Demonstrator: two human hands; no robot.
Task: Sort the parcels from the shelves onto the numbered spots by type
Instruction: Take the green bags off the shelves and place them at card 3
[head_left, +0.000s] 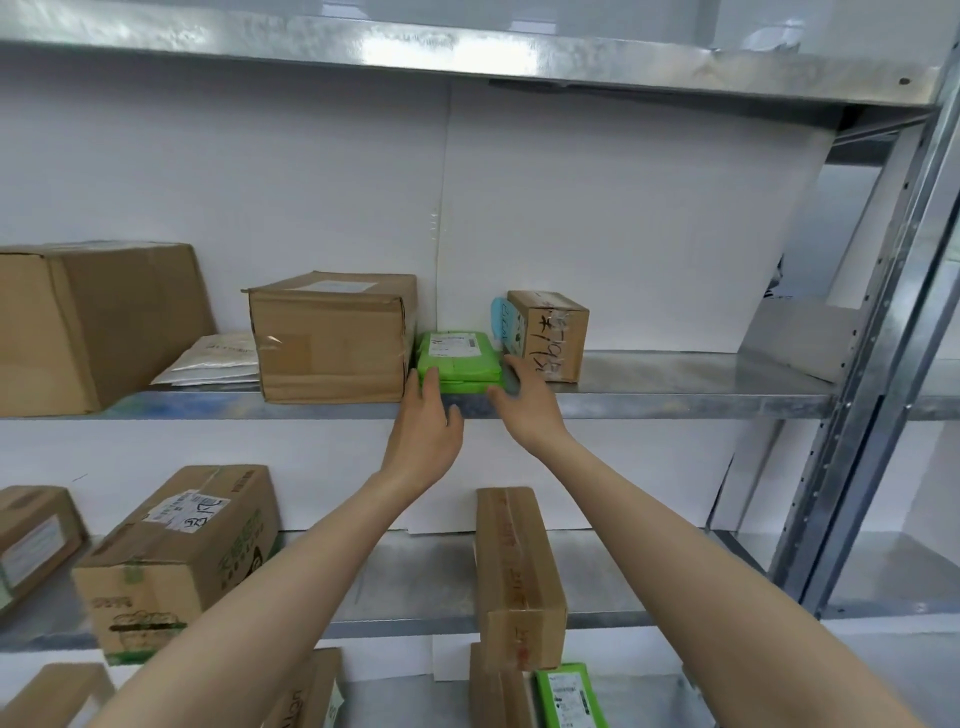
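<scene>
Forearms (291, 587) outstretched, left hand (427, 415) and right hand (525, 402) flank green parcel (460, 358).

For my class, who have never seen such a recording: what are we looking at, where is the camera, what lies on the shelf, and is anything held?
No machine here: a person sorts parcels with bare hands. One camera worn on the head looks forward and down, so both forearms enter from below. The left hand touches the left front corner of a flat green plastic-wrapped parcel on a grey metal shelf; the right hand reaches, open, toward its right side. Nothing is lifted yet. Left of the parcel stands a brown cardboard box; right of it, a small taped cardboard box with handwriting.
</scene>
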